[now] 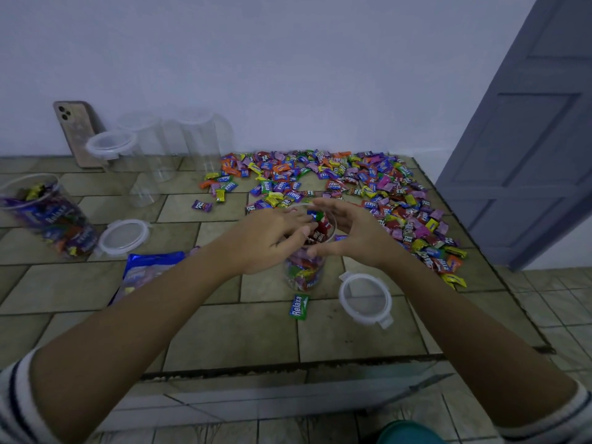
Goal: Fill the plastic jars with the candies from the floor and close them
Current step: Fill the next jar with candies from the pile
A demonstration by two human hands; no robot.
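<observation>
A clear plastic jar (304, 274) stands on the tiled floor in the middle, full of wrapped candies up to its mouth. My left hand (275, 240) and my right hand (352, 233) are cupped on either side of the mouth, fingers loosely bent, with candies (317, 227) heaped between them. Its lid (365, 298) lies on the floor just right of the jar. A large spread of loose candies (358, 184) covers the floor behind and to the right. One green candy (299, 306) lies in front of the jar.
At the left stands another jar (48, 216) full of candies with no lid on, and a lid (125, 237) lies beside it. Empty jars (134, 161) stand by the wall near a leaning phone (77, 133). A blue candy bag (144, 270) lies under my left forearm. A grey door (528, 139) is at the right, and a step edge (288, 363) runs in front.
</observation>
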